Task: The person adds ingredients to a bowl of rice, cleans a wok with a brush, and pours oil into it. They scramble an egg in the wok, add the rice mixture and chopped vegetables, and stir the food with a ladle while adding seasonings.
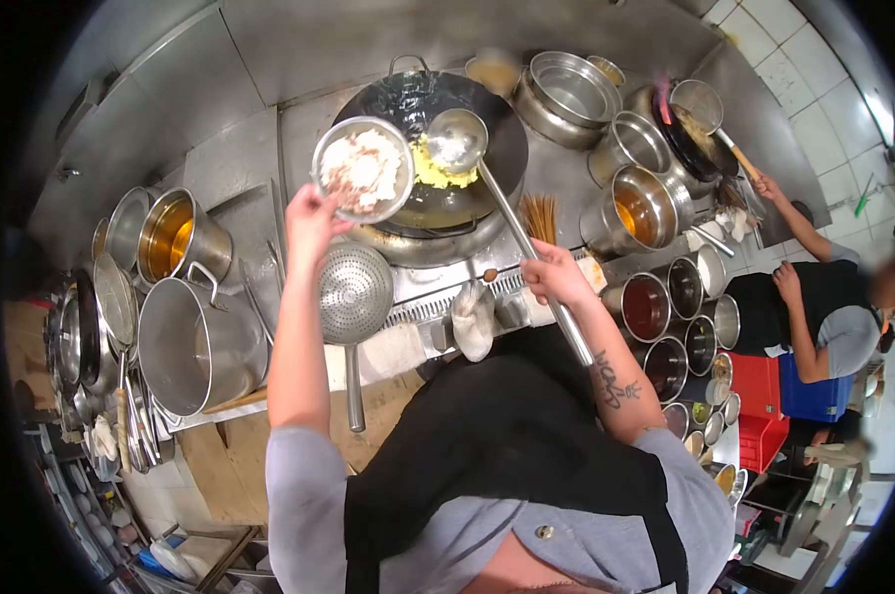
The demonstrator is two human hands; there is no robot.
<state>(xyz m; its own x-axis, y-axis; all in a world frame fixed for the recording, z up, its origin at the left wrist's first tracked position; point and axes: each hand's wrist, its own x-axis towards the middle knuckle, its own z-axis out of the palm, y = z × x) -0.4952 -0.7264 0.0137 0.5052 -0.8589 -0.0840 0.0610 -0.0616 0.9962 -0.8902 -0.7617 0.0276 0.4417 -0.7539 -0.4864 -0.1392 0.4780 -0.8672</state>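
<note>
My left hand (316,210) grips the rim of a metal bowl (406,198) filled with white rice and brownish-pink pieces (360,170). The bowl is over the left side of a large black wok (502,129). My right hand (558,275) is wrapped round the long handle of a steel ladle (457,141), whose round head is over the wok. Yellow egg (437,173) lies in the wok, partly behind the ladle and beside the bowl.
A perforated skimmer (354,292) lies below the wok. Large pots (200,342) stand at the left, an oil pot (645,213) and seasoning containers (645,307) at the right. Farther right, a co-worker (813,297) holds a strainer (698,106) over another wok.
</note>
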